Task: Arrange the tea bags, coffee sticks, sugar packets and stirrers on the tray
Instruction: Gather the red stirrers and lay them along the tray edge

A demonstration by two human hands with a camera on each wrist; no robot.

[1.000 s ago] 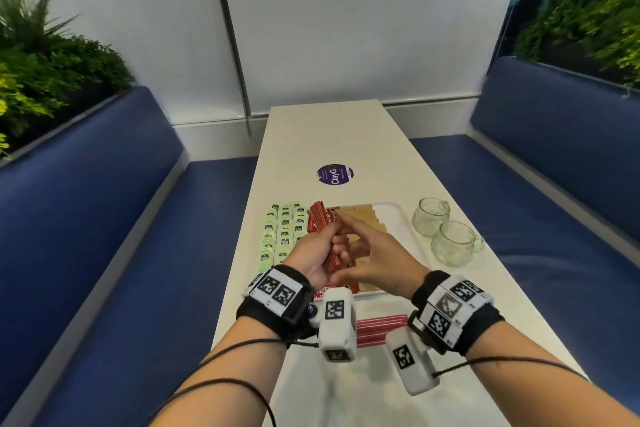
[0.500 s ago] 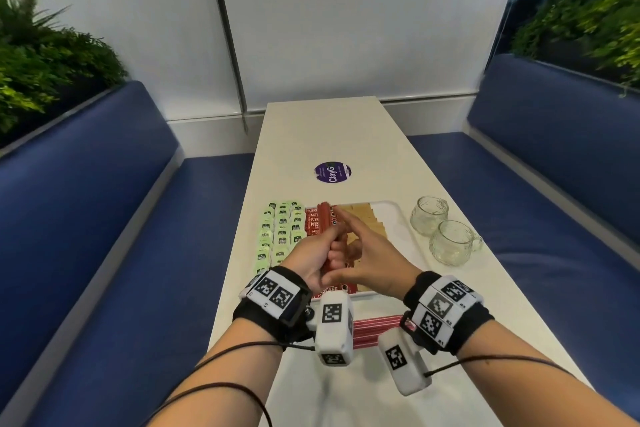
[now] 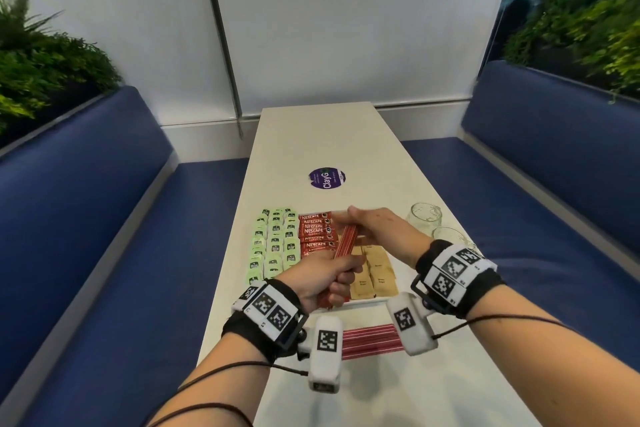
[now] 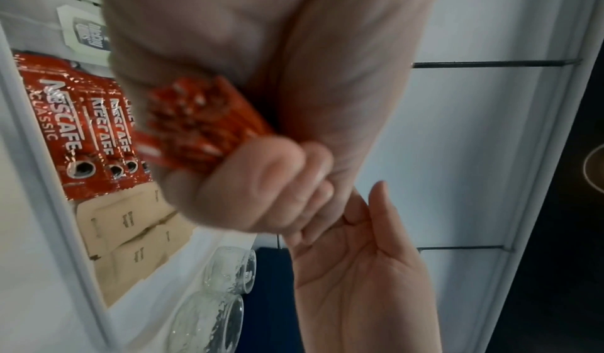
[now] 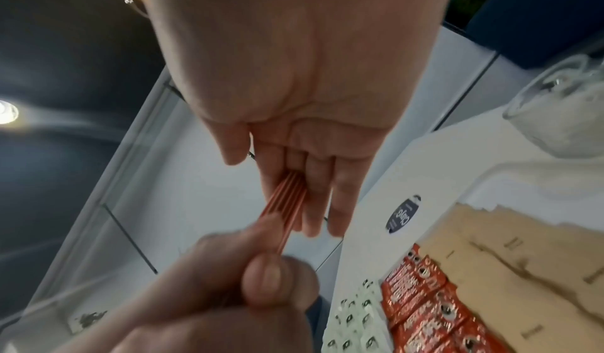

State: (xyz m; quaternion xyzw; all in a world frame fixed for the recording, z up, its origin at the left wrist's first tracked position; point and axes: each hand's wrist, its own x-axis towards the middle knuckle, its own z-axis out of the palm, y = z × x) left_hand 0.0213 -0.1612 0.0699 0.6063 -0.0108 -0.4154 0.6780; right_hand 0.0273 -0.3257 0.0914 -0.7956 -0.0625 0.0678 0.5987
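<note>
Stirrers (image 3: 345,245), red bundle, clamped in left hand (image 3: 325,277) above tray (image 3: 367,300); right hand (image 3: 382,229) flat, fingers straight against far ends. More stirrers on worktop (image 3: 346,142) near tray edge.

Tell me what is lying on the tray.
On the tray: green tea bags, red coffee sticks, brown sugar packets. The left hand, gripping a stirrer bundle, and the right hand cover part of it.

Stirrer bundle (image 3: 343,253) — lower end buried in left hand (image 3: 323,276) grip; print on sugar packets (image 3: 375,270) too small to read; nearer glass cup (image 3: 450,236) half hidden behind right hand (image 3: 384,232) — wrist views motion-blurred.
</note>
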